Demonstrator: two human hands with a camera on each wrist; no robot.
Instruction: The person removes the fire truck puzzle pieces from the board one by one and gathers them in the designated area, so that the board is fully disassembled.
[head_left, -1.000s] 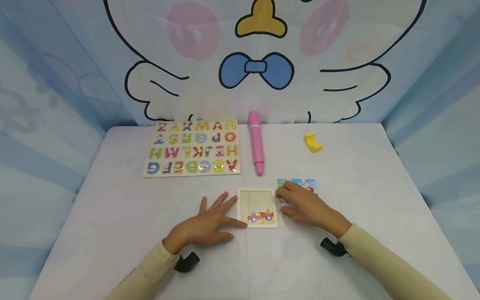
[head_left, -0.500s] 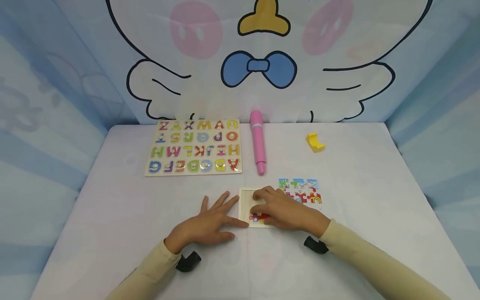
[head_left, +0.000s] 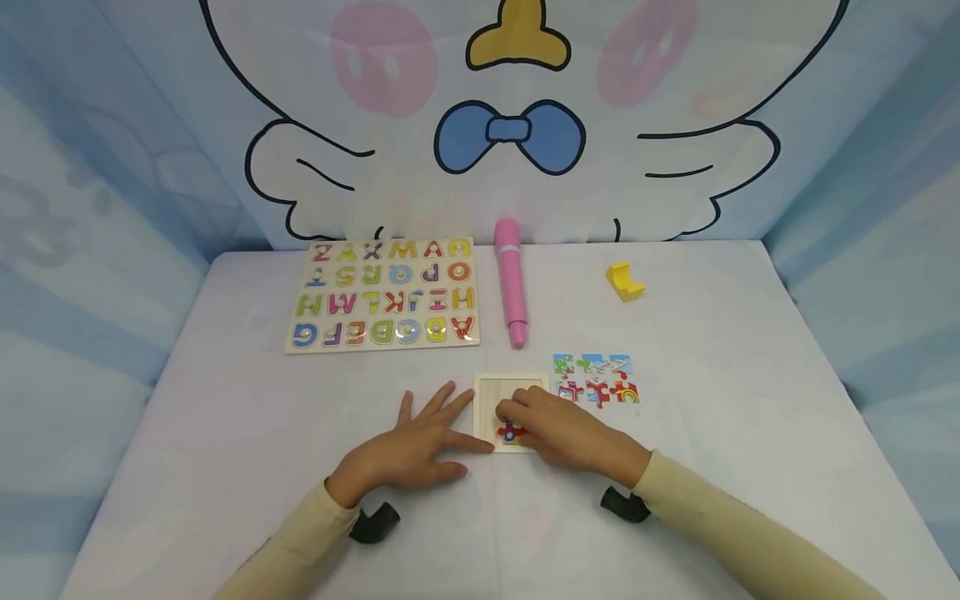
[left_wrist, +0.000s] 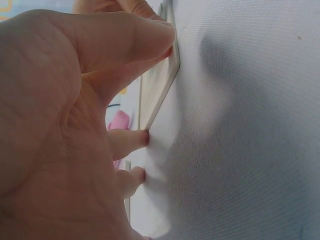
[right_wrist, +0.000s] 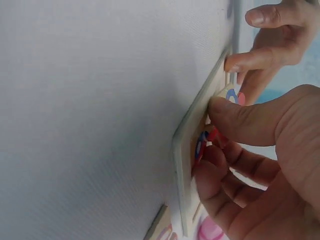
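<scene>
A small wooden puzzle tray (head_left: 477, 412) lies flat, a red vehicle puzzle piece (head_left: 510, 432) with a blue wheel showing at its bottom. My right hand (head_left: 562, 429) bends over the tray and pinches a puzzle piece with thumb and curled fingers; much of it is hidden. In the right wrist view a piece with blue and pink print (right_wrist: 232, 95) tips up beside the thumb, and a red and blue piece (right_wrist: 201, 146) shows between thumb and fingers. My left hand (head_left: 408, 454) rests palm down, fingers spread, fingertips touching the tray's left edge.
Several loose puzzle pieces (head_left: 597, 390) lie in rows right of the tray. Behind stand out an alphabet board (head_left: 332, 279), a pink marker-shaped stick (head_left: 512, 279) and a yellow notched block (head_left: 625, 283). A printed curtain (head_left: 510, 192) hangs at the table's far edge.
My right hand has moved left from the loose pieces onto the tray, and its fingers have drawn in closer. The lower row beside the tray no longer shows. My left hand stays put.
</scene>
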